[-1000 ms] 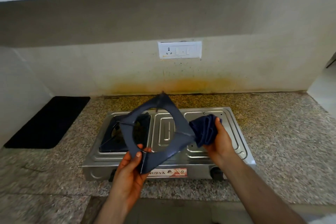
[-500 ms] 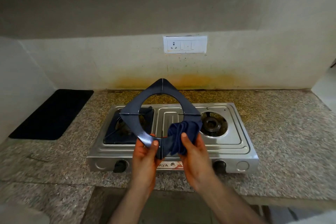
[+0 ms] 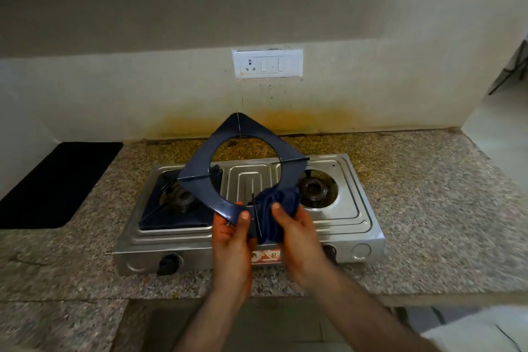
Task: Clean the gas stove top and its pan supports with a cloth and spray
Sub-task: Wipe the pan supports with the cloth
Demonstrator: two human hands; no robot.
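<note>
A steel two-burner gas stove (image 3: 354,226) sits on the granite counter. I hold a dark blue square pan support (image 3: 200,180) with a round hole tilted up above the stove's middle. My left hand (image 3: 231,234) grips its near corner. My right hand (image 3: 297,234) presses a dark blue cloth (image 3: 274,208) against the support's near right edge. A second pan support (image 3: 160,208) lies over the left burner. The right burner (image 3: 314,188) is bare. No spray bottle is in view.
A black mat (image 3: 54,183) lies on the granite counter (image 3: 445,208) at the left. A stained wall with a white socket plate (image 3: 267,63) stands behind the stove. The counter's front edge runs just below the stove's knobs.
My right hand brought the cloth from the support's right corner down to its near edge beside my left hand. The right burner came into sight. The support tilted more upright.
</note>
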